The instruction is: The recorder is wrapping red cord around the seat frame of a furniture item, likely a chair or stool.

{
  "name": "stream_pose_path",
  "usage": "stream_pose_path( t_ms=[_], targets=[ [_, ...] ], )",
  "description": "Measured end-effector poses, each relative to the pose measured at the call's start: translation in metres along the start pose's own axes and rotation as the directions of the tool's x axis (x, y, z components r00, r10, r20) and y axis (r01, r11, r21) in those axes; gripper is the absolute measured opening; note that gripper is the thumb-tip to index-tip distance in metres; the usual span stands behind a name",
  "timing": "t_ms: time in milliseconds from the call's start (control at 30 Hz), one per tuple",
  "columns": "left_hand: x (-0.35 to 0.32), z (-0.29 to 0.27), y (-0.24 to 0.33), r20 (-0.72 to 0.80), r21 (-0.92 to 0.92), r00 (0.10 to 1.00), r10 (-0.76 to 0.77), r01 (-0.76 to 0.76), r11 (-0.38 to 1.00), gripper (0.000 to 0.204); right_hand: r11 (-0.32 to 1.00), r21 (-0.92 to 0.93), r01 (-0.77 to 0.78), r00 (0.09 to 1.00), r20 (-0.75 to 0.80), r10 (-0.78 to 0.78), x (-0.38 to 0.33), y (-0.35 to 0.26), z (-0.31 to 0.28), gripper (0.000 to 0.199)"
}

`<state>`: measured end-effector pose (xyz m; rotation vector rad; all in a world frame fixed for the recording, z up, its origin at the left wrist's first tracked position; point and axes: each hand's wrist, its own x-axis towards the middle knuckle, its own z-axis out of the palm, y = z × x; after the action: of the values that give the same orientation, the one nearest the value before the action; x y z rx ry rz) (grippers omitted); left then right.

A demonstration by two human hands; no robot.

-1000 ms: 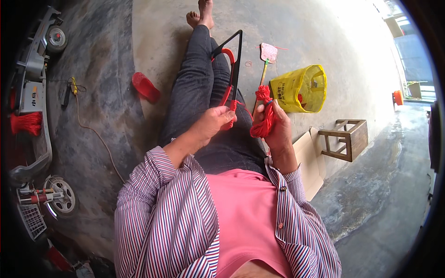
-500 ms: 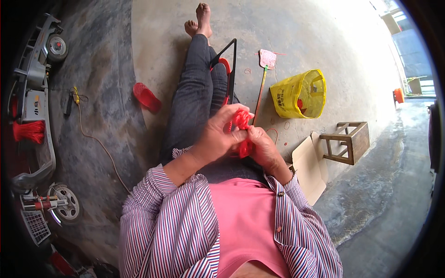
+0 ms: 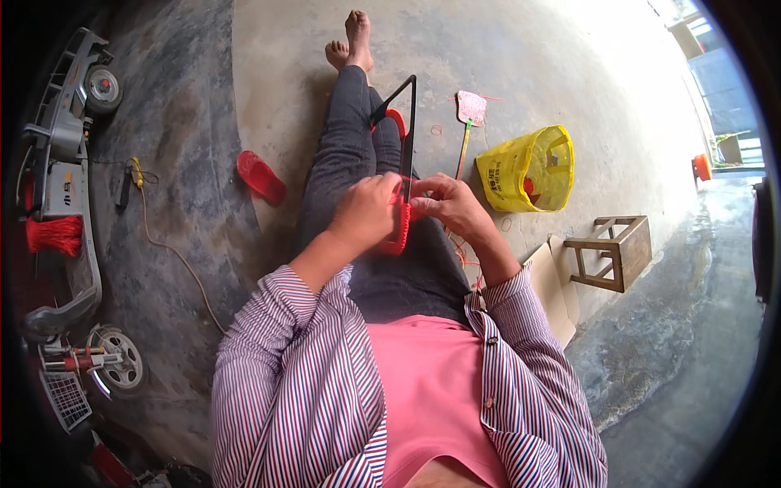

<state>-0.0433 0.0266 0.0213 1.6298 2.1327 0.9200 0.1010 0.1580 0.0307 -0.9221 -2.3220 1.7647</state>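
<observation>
Across my lap rests a black frame (image 3: 410,122) with red cord (image 3: 405,228) wrapped in tight turns along its near part. My left hand (image 3: 368,213) is closed at the left side of the wrapped part, its fingertips on red cord. On the other side, my right hand (image 3: 449,205) pinches a strand of red cord between thumb and forefinger, close to the frame. Loose red strands (image 3: 464,254) hang below my right wrist. A curved red piece (image 3: 396,119) shows inside the frame's far part. The fingers partly cover the cord between the hands.
A yellow bag (image 3: 508,172) stands open on the right, near a pink fly swatter (image 3: 471,109). Further right are a wooden stool (image 3: 625,254) and cardboard (image 3: 553,285). A red slipper (image 3: 260,176), a cable (image 3: 175,244) and a scooter (image 3: 67,195) with red strands lie left.
The bunched red cord that both hands held is no longer between them. My hands have moved apart and down to the frame's wrapped part, and loose strands now show by my right wrist.
</observation>
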Motion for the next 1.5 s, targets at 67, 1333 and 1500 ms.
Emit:
stream_pose_path(
  t_ms=[67, 1333, 1500],
  targets=[
    [0.003, 0.012, 0.002, -0.025, -0.183, 0.986, -0.165, 0.158, 0.970, 0.023, 0.988, -0.142, 0.055, 0.997, 0.055, -0.048, 0.003, -0.006, -0.003, 0.033],
    [-0.002, 0.002, 0.037, -0.273, -0.382, 0.962, -0.005, -0.103, 0.918, 0.028, 0.267, 0.794, 0.546, 0.734, -0.300, -0.610, -0.112, -0.144, -0.041, 0.045],
    [-0.001, 0.023, -0.028, 0.071, -0.691, 0.887, -0.457, 0.374, 0.618, 0.007, 0.897, -0.262, 0.355, 0.934, 0.053, -0.354, -0.058, -0.073, -0.038, 0.013]
  ],
)
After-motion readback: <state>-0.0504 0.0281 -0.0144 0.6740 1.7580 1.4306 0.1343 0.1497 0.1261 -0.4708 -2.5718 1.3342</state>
